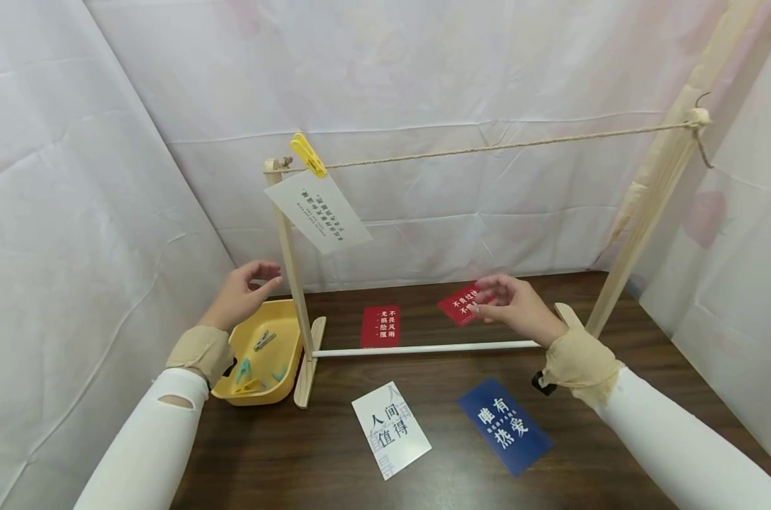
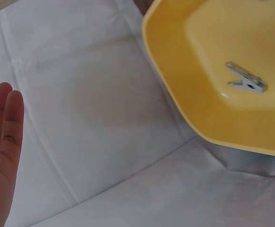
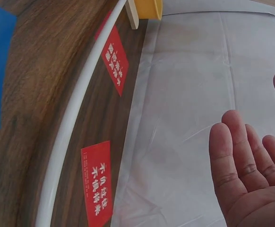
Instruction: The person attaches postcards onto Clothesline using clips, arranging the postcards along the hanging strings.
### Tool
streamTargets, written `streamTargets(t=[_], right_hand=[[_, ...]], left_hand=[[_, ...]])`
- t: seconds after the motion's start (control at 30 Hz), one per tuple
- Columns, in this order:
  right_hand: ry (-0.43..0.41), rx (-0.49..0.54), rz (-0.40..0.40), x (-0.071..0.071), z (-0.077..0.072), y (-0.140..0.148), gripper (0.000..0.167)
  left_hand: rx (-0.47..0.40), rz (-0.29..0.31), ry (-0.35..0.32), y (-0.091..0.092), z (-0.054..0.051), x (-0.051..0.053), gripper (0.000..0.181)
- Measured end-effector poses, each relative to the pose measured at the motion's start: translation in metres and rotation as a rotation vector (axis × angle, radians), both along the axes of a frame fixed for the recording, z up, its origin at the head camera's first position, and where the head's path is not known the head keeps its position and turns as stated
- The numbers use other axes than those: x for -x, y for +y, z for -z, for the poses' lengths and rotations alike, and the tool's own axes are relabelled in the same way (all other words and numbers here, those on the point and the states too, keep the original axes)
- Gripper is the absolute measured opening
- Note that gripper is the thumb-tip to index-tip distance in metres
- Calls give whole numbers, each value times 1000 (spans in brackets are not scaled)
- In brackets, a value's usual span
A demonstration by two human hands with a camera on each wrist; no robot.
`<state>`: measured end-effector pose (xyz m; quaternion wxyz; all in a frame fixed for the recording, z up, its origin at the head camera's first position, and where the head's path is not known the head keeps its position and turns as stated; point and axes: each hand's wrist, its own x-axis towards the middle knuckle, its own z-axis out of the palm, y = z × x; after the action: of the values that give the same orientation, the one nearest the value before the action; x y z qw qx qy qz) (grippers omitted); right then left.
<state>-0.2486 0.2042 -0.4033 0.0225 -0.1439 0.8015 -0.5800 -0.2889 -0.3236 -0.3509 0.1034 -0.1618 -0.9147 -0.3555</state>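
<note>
My left hand (image 1: pixel 253 287) hovers above the yellow basin (image 1: pixel 267 398), its fingers loosely bent with nothing in them. Inside the basin lie a metal-looking clothespin (image 2: pixel 247 78) and several coloured clothespins (image 1: pixel 244 371). My right hand (image 1: pixel 513 306) is in the air over a red card (image 1: pixel 457 304), holding nothing; the right wrist view shows its fingers (image 3: pixel 241 156) relaxed. A yellow clothespin (image 1: pixel 309 156) clips a white card (image 1: pixel 320 212) to the left end of the rope (image 1: pixel 424 154). The card hangs tilted.
The wooden rack's left post (image 1: pixel 290 248) and right post (image 1: pixel 643 227) hold the rope, with a white bar (image 1: pixel 424 349) low between them. On the table lie another red card (image 1: pixel 380 326), a white card with black characters (image 1: pixel 392 429) and a blue card (image 1: pixel 505 426).
</note>
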Motion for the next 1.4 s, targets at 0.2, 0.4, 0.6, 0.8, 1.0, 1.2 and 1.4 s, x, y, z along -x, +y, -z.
streamTargets(t=[0.2,0.4,0.6,0.8,1.0,1.2,1.4], right_hand=[[-17,-13,-11,-5,7,5,55],[-30,-39,-13,-9,13,8,55],[-31,-91,-41,-12,22,13,52],[-41,-96,-72,-14,29,16,52],[-67,-131,-97,-17,36,16,54],[-116,-167,-136,-20,42,19,53],[-138,-203,-160,-22,49,23,52]], left_hand=[[38,22,-42,-8,17,1,40],[59,32,-89,-12,32,0,38],[103,36,-130,-14,43,-3,37],[144,32,-170,-16,53,-4,37],[170,45,-194,-17,64,-2,37],[202,77,-191,-17,74,0,31],[285,172,-163,-19,80,3,18]])
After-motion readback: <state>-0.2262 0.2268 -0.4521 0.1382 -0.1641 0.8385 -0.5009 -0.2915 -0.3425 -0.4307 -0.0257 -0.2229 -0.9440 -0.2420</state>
